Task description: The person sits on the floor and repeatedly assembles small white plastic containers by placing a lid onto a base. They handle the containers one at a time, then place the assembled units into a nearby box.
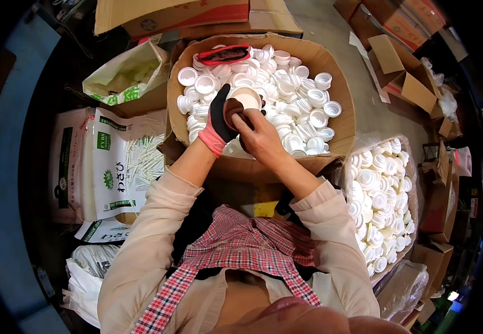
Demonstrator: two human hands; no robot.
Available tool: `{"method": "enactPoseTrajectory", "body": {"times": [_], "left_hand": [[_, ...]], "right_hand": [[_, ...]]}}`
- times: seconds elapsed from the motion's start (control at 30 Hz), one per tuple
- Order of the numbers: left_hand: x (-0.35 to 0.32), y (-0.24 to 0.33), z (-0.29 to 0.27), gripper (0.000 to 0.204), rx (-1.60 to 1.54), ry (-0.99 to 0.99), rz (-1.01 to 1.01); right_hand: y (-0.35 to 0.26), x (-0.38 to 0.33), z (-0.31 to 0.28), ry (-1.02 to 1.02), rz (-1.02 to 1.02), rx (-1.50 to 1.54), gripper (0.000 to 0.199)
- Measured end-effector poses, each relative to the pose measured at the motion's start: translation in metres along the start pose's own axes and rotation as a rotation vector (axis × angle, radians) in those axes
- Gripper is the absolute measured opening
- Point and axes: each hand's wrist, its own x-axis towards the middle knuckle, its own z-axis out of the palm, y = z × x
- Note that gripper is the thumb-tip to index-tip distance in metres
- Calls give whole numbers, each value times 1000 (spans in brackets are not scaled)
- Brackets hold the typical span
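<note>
My left hand (223, 118), in a black glove with a pink cuff, is closed around a cream-white round plastic cap (246, 98) with its hollow side up. A dark brown rounded piece (232, 111) lies against the cap between my hands; its kind cannot be made out. My right hand (259, 132) has a bare back, and its fingers are bent in and pressed at the brown piece. Both hands are over a large cardboard box (341, 92) heaped with white ridged plastic caps (291, 83). Fingers hide part of what I hold.
A red open pouch (223, 54) rests on the heap's far side. To the right stands a lined box of similar white caps (383, 195). Thin white sticks (142, 158) lie on a printed sack (111, 186) at left, below an open white bag (136, 72).
</note>
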Motion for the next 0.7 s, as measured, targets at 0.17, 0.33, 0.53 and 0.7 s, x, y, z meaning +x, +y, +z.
{"method": "enactPoseTrajectory", "body": {"times": [0.17, 0.33, 0.53, 0.7], "left_hand": [[-5, -25, -9, 29, 1015, 201, 636], [-2, -9, 22, 18, 346, 394, 308], [-1, 4, 30, 27, 596, 551, 599], [-1, -50, 9, 32, 873, 718, 684]], "right_hand": [[-6, 13, -5, 43, -3, -38, 39], [-2, 21, -3, 134, 181, -46, 41], [4, 17, 10, 170, 441, 127, 38], [-8, 25, 20, 211, 688, 444, 31]]}}
